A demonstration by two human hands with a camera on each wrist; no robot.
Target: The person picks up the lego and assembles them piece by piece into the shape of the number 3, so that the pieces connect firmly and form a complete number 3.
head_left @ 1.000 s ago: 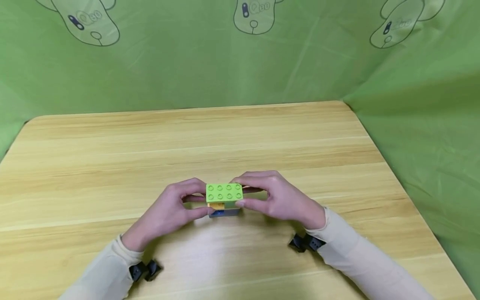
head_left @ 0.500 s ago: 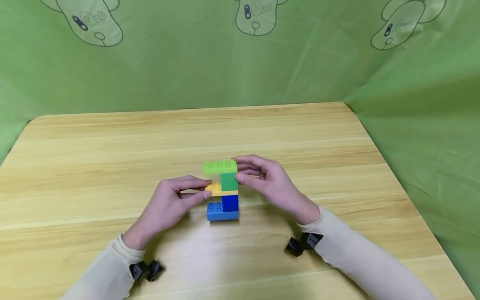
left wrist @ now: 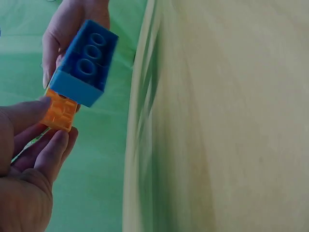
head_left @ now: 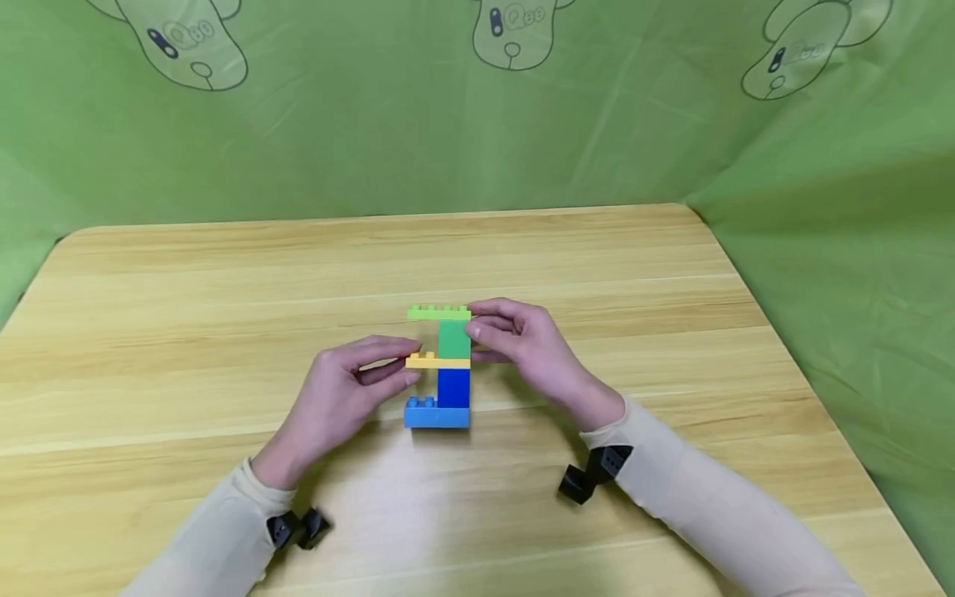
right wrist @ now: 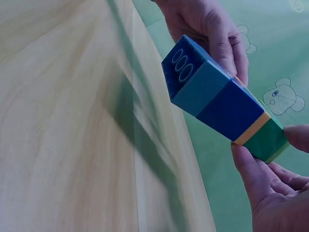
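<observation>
Between the two hands is a stack of toy building bricks, E-shaped in the head view. From the top it has a thin lime plate (head_left: 438, 313), a green brick (head_left: 454, 338), a thin yellow plate (head_left: 437, 363), a dark blue brick (head_left: 453, 388) and a lighter blue brick (head_left: 437, 416). My left hand (head_left: 346, 398) pinches the yellow plate's free left end between thumb and fingers. On the opposite side, my right hand (head_left: 525, 340) grips the green brick. Both wrist views show the hollow underside of the lighter blue brick (left wrist: 89, 60), held off the table.
A light wood-grain table (head_left: 224, 282) lies under the hands. Green cloth (head_left: 358, 133) with printed cartoon heads hangs behind it and along the right side. Small black devices (head_left: 298, 529) are strapped at both sleeve cuffs.
The stack has tipped from showing its studded top to showing its side, top end going away from me. The right hand has moved farther forward with it; both hands keep hold.
</observation>
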